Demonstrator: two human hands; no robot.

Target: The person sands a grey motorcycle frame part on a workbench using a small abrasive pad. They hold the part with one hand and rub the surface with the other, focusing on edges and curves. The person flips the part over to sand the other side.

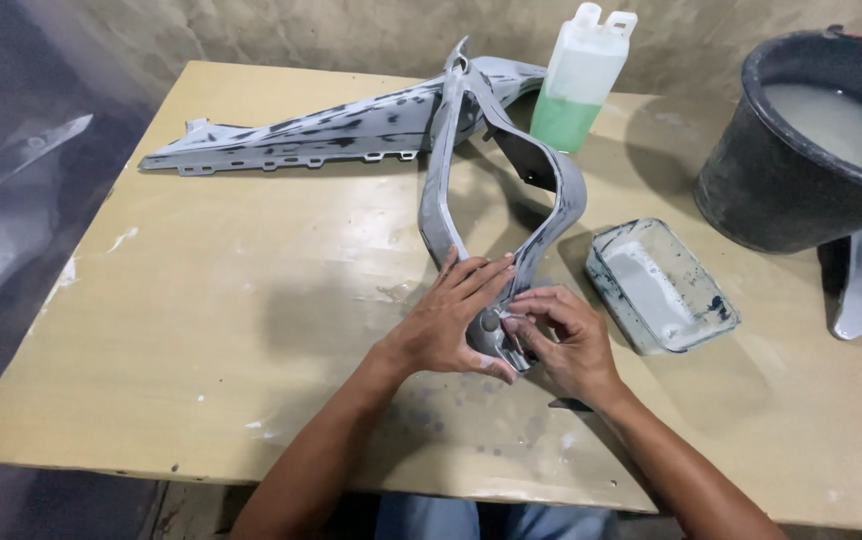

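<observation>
Rough wall | tan table [251, 330] | both hands' fingers pinching grey panel [471, 190] end

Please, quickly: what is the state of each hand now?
Left hand: closed around the near end of the grey plastic panel.
Right hand: fingertips pinched on the same end.

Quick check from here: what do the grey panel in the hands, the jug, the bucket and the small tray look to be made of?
Grey panel: likely moulded plastic, matt grey coat with dark patches showing through.
Jug: translucent plastic; green liquid shows through its lower part.
Bucket: matt black, probably plastic or rubber, holding cloudy liquid.
Tray: clear plastic, smeared grey.
Both the left hand and right hand pinch the panel's near end.
</observation>
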